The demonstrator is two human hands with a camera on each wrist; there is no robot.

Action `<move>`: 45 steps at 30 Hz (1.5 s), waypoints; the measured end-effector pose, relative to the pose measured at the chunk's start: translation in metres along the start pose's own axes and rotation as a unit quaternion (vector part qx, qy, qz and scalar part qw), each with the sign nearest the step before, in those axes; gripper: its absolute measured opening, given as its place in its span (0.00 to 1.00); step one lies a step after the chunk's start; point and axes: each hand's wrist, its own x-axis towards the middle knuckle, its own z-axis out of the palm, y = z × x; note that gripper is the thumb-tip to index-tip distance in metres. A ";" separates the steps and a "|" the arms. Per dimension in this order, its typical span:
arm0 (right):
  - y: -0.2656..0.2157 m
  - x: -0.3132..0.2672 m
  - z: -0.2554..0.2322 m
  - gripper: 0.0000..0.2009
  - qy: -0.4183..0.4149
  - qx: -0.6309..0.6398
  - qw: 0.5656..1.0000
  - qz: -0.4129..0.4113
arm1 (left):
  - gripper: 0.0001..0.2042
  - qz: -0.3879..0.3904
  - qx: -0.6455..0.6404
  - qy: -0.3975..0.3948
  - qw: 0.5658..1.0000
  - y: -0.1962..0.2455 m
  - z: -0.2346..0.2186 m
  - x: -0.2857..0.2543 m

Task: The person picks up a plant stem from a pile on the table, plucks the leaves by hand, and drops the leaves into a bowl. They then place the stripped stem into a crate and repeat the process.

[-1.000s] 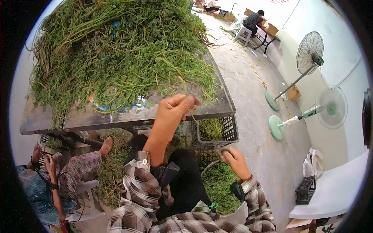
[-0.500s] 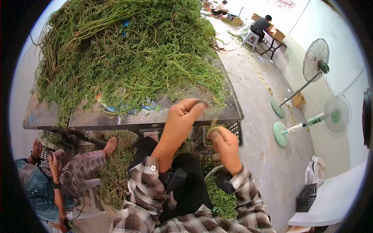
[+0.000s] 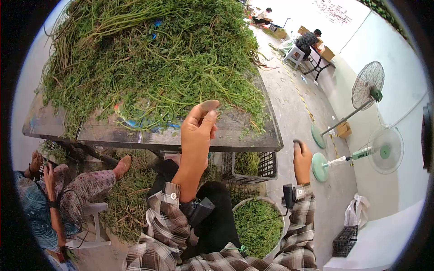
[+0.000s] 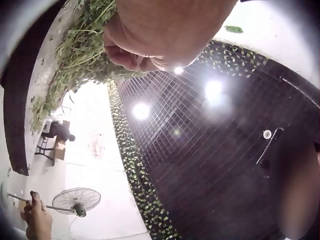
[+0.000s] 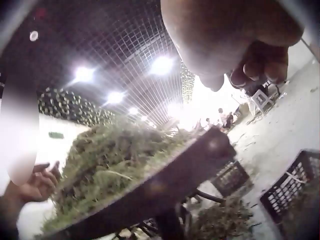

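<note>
My left hand [image 3: 195,135] is raised at the front edge of the dark table [image 3: 181,147], before the heap of leafy green stems [image 3: 158,63]. Its fingers are loosely bent, thumb close to the index finger, and no stem shows in it. In the right wrist view the left hand [image 5: 37,187] has its fingers apart. Off the table's right corner, my right hand [image 3: 302,162] has loosely bent fingers and no visible stem. Dark coverings show on fingertips of both hands. A round tub of greens [image 3: 257,228] stands below, between the forearms.
A black crate [image 3: 228,174] with stems stands under the table's right end. Two fans [image 3: 368,86] stand by the right wall. A seated person [image 3: 56,198] is at the lower left, others farther back. A small black crate [image 3: 345,241] lies lower right.
The stem seen in my left hand a second ago no longer shows. My right hand came up near the left, then moved away to the right. The head view has shifted a little.
</note>
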 end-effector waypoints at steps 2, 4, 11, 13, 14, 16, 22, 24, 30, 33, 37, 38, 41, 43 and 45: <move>-0.031 0.021 0.008 0.12 -0.049 0.053 0.997 -0.039 | 0.10 -0.008 0.008 -0.001 1.000 0.000 0.000 -0.001; -0.065 0.043 0.024 0.11 -0.082 0.078 0.987 -0.115 | 0.10 -0.012 0.013 -0.002 1.000 0.000 0.000 -0.001; -0.139 0.130 0.125 0.13 -0.160 0.105 0.949 -0.251 | 0.10 -0.020 -0.008 -0.004 1.000 0.001 -0.001 0.004; -0.153 0.146 0.150 0.15 -0.128 0.071 0.945 -0.292 | 0.10 -0.023 -0.011 -0.015 1.000 0.002 -0.003 0.005; -0.159 0.151 0.160 0.16 -0.095 0.035 0.938 -0.330 | 0.10 -0.033 -0.012 -0.013 0.999 0.004 -0.004 0.005; -0.162 0.158 0.181 0.16 -0.094 0.015 0.940 -0.327 | 0.10 -0.032 -0.017 -0.008 0.999 0.008 -0.005 0.005; -0.167 0.159 0.176 0.13 -0.167 -0.118 0.934 -0.293 | 0.10 -0.030 -0.040 -0.005 0.999 0.013 -0.009 0.005; -0.169 0.156 0.159 0.13 -0.171 -0.045 0.947 -0.267 | 0.09 -0.035 -0.052 -0.006 0.998 0.014 -0.009 0.003; -0.197 0.174 0.080 0.12 -0.069 0.219 0.956 -0.181 | 0.09 -0.034 -0.049 -0.013 0.998 0.009 -0.008 0.004; -0.208 0.183 0.053 0.10 -0.056 0.419 0.892 -0.161 | 0.09 -0.028 -0.057 -0.016 0.998 0.005 -0.007 0.005; -0.206 0.171 0.043 0.10 -0.067 0.252 0.949 -0.178 | 0.09 -0.025 -0.059 -0.025 0.998 0.008 -0.008 0.005; -0.205 0.168 0.039 0.11 -0.058 0.191 0.963 -0.179 | 0.09 -0.029 -0.053 -0.022 0.998 0.009 -0.008 0.005; -0.201 0.156 0.037 0.12 -0.008 0.117 0.956 -0.270 | 0.09 -0.032 -0.043 -0.018 0.998 0.010 -0.010 0.005; -0.200 0.148 0.036 0.13 -0.007 0.107 0.957 -0.269 | 0.09 -0.032 -0.039 -0.017 0.999 0.011 -0.010 0.005; -0.198 0.143 0.036 0.13 -0.006 0.105 0.951 -0.291 | 0.08 -0.027 -0.038 -0.016 0.999 0.011 -0.011 0.006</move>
